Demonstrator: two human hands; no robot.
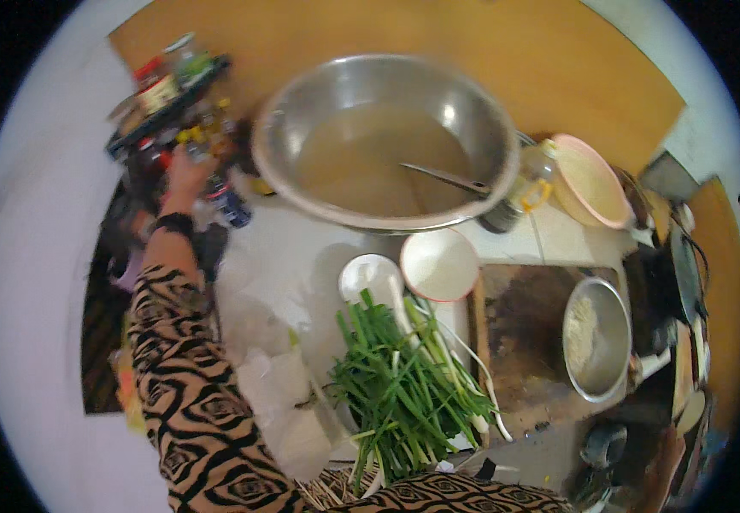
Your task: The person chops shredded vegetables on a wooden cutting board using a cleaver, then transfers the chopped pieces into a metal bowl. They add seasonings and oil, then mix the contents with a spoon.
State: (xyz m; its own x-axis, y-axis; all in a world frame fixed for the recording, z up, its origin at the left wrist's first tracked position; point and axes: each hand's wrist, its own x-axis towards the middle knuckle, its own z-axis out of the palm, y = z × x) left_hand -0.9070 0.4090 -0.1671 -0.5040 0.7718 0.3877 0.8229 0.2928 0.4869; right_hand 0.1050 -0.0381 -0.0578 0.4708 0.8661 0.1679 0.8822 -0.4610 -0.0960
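My left hand [187, 178] reaches out to the far left, among bottles and jars beside the wall. Its fingers look curled round something by a red-capped bottle [153, 156] and a yellow cap [191, 135], but blur hides what it is. A small dark-blue container [231, 205] stands just right of that wrist. Across the lower edge lies my right sleeve [464, 494]; the right hand is out of view. Nearest to that sleeve is a heap of green onions [396, 385], with white stalks pointing away and to the right.
A big steel basin [272, 184] of cloudy water holds a long-handled utensil [447, 178]. Two white bowls [440, 267] sit before it. On the right are an oil bottle [534, 179], a pink basin [571, 147], and a steel bowl [616, 342] of pale flour-like stuff on a wooden board [519, 325].
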